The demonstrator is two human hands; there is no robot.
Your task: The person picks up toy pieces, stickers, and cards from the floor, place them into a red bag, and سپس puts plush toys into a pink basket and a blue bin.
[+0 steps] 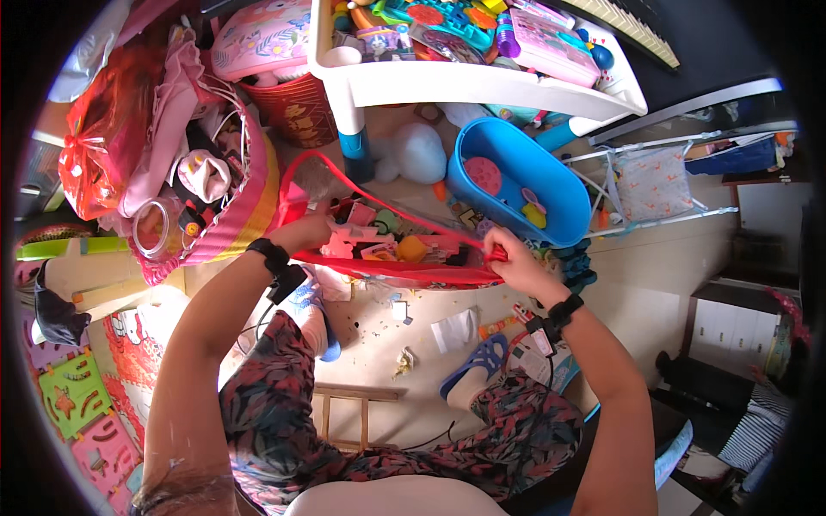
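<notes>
A clear bag with red edging (379, 273) spans the space in front of me, its mouth held wide. Small toys, among them a yellow piece (411, 249) and pink pieces (361, 215), show inside it. My right hand (520, 267) is closed on the red edge at the bag's right end. At the left end my left hand (308, 230) is at the bag's opening, beside the pink pieces; its fingers are mostly hidden, so its grip cannot be told.
Beyond the bag stand a blue tub (516, 142) and a white toy table (482, 86) piled with toys. A striped pink and yellow basket (249, 193) is at the left. Scraps and a white paper (454, 330) litter the floor near a small wooden frame (366, 396).
</notes>
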